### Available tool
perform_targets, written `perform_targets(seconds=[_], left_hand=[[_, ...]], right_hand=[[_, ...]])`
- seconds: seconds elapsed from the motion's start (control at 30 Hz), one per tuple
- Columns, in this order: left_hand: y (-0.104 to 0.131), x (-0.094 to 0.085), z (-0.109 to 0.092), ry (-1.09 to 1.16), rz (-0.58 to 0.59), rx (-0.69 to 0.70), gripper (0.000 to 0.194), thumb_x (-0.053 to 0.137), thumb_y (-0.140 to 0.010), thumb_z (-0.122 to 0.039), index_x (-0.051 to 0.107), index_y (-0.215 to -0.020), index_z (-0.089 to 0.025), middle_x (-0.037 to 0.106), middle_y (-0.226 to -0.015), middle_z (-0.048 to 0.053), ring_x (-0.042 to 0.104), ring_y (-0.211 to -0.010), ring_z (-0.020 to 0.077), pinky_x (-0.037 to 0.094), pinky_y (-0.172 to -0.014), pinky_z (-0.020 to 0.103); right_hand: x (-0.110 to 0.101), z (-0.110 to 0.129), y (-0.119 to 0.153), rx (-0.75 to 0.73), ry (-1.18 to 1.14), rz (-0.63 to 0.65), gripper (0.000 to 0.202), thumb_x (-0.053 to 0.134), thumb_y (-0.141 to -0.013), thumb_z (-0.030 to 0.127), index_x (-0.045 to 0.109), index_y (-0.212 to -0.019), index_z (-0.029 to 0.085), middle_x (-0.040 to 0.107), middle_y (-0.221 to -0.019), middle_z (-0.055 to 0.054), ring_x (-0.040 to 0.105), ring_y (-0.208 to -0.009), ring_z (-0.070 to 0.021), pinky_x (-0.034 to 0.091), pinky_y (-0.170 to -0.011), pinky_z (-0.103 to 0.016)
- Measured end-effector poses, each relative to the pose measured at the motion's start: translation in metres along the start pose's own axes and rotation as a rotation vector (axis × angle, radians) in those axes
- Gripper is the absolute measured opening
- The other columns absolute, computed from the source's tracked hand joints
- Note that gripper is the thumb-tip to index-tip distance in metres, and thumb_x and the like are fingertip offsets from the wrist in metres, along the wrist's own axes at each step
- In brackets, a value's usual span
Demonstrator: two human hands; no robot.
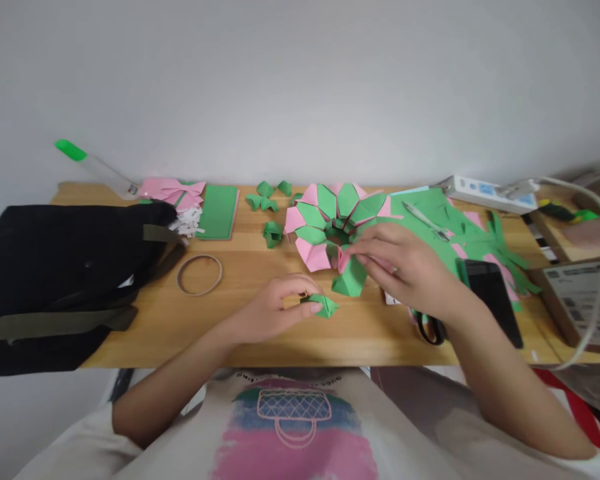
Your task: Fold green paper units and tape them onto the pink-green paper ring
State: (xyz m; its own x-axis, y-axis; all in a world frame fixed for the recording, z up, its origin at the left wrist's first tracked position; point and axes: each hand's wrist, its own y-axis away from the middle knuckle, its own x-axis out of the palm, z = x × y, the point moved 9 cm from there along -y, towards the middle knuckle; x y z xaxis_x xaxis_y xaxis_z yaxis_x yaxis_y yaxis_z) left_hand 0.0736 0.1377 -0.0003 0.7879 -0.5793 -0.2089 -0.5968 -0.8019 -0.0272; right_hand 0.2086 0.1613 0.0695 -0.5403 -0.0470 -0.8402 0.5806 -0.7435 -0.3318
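Note:
My left hand [280, 303] pinches a small folded green paper piece [325, 306] between thumb and fingers, low over the table. To its right, my right hand [397, 260] has its fingertips closed on the pink edge of a folded paper piece [351, 279], green on its lower side. That piece sits at the front of a ring of folded pink and green paper [347, 200], touching it or very close; I cannot tell if it is joined. Left of the ring lie several small folded green pieces [263, 202], with one more green piece [273, 233] nearer me.
A black bag [70, 280] covers the table's left side, beside a tape ring [200, 275] and a green paper stack [219, 212]. At right are a craft knife [425, 220] on green sheets, black-handled scissors [431, 329], a phone [493, 300] and a power strip [487, 193].

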Motion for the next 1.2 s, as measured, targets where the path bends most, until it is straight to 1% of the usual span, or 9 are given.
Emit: perform_targets(seconds=[0.13,0.27,0.4,0.53,0.67,0.83,0.93,1.07,1.2], left_hand=[[-0.006,-0.004,-0.003,-0.01,0.011,0.046,0.016,0.056,-0.092,-0.025,0.069,-0.093,-0.016,0.071,-0.101,0.009,0.065,-0.099,0.0185,0.05,-0.09,0.031],[-0.007,-0.017,0.008,0.029,-0.026,0.041,0.015,0.057,-0.092,-0.024,0.068,-0.099,-0.017,0.069,-0.113,0.011,0.063,-0.108,0.0201,0.048,-0.095,0.034],[-0.005,-0.045,0.016,0.148,-0.024,0.1,0.016,0.062,-0.09,-0.032,0.069,-0.092,-0.018,0.069,-0.115,0.011,0.062,-0.112,0.0217,0.048,-0.096,0.035],[0.002,-0.093,0.026,0.188,-0.117,0.034,0.019,0.066,-0.088,-0.035,0.071,-0.095,-0.019,0.07,-0.116,0.009,0.064,-0.107,0.0202,0.05,-0.092,0.033],[0.012,-0.121,0.033,0.148,-0.212,-0.036,0.027,0.067,-0.086,-0.042,0.069,-0.09,-0.016,0.072,-0.093,0.006,0.066,-0.087,0.0173,0.052,-0.083,0.031],[0.008,-0.112,0.04,0.145,-0.241,-0.03,0.029,0.067,-0.083,-0.044,0.066,-0.088,-0.016,0.068,-0.085,0.004,0.062,-0.08,0.016,0.049,-0.076,0.029],[0.002,-0.103,0.041,0.134,-0.229,-0.025,0.028,0.063,-0.085,-0.044,0.066,-0.086,-0.016,0.065,-0.082,0.002,0.06,-0.078,0.0155,0.048,-0.073,0.028],[0.0,-0.097,0.039,0.102,-0.197,-0.037,0.025,0.062,-0.084,-0.041,0.066,-0.083,-0.017,0.064,-0.08,0.002,0.059,-0.077,0.0155,0.046,-0.07,0.027],[0.001,-0.097,0.04,0.092,-0.215,-0.04,0.024,0.06,-0.084,-0.041,0.064,-0.083,-0.017,0.064,-0.08,0.001,0.059,-0.077,0.0156,0.047,-0.071,0.027]], right_hand=[[0.016,-0.013,-0.034,-0.041,0.082,0.243,0.023,0.049,-0.09,0.023,0.071,-0.096,0.017,0.065,-0.096,-0.012,0.061,-0.092,-0.0257,0.047,-0.081,-0.041],[0.039,-0.02,-0.031,0.101,-0.085,0.487,0.023,0.046,-0.093,0.023,0.068,-0.093,0.016,0.067,-0.086,-0.007,0.062,-0.079,-0.0196,0.047,-0.072,-0.033],[0.045,-0.003,-0.026,0.256,-0.312,0.421,0.022,0.047,-0.095,0.027,0.067,-0.1,0.018,0.07,-0.09,-0.005,0.064,-0.079,-0.0165,0.048,-0.07,-0.029],[0.058,0.023,-0.03,0.348,-0.477,0.418,0.024,0.047,-0.094,0.025,0.062,-0.111,0.02,0.071,-0.099,-0.005,0.066,-0.082,-0.0152,0.051,-0.07,-0.028],[0.054,0.024,-0.048,0.332,-0.299,0.418,0.02,0.049,-0.093,0.025,0.065,-0.102,0.019,0.072,-0.095,-0.006,0.066,-0.08,-0.0164,0.05,-0.07,-0.028],[0.047,0.002,-0.062,0.426,0.044,0.534,0.032,0.049,-0.09,0.02,0.063,-0.117,0.016,0.058,-0.057,0.004,0.053,-0.052,-0.0139,0.036,-0.053,-0.026],[0.042,-0.006,-0.06,0.457,0.214,0.618,0.033,0.048,-0.089,0.021,0.065,-0.117,0.015,0.055,-0.053,0.003,0.055,-0.052,-0.0158,0.036,-0.053,-0.028],[0.034,-0.018,-0.057,0.357,0.445,0.633,0.033,0.052,-0.085,0.022,0.068,-0.113,0.017,0.069,-0.09,-0.011,0.066,-0.085,-0.0268,0.049,-0.071,-0.037],[0.04,-0.028,-0.057,0.185,0.46,0.678,0.026,0.055,-0.083,0.021,0.071,-0.103,0.018,0.06,-0.124,-0.018,0.057,-0.116,-0.0368,0.048,-0.091,-0.052]])
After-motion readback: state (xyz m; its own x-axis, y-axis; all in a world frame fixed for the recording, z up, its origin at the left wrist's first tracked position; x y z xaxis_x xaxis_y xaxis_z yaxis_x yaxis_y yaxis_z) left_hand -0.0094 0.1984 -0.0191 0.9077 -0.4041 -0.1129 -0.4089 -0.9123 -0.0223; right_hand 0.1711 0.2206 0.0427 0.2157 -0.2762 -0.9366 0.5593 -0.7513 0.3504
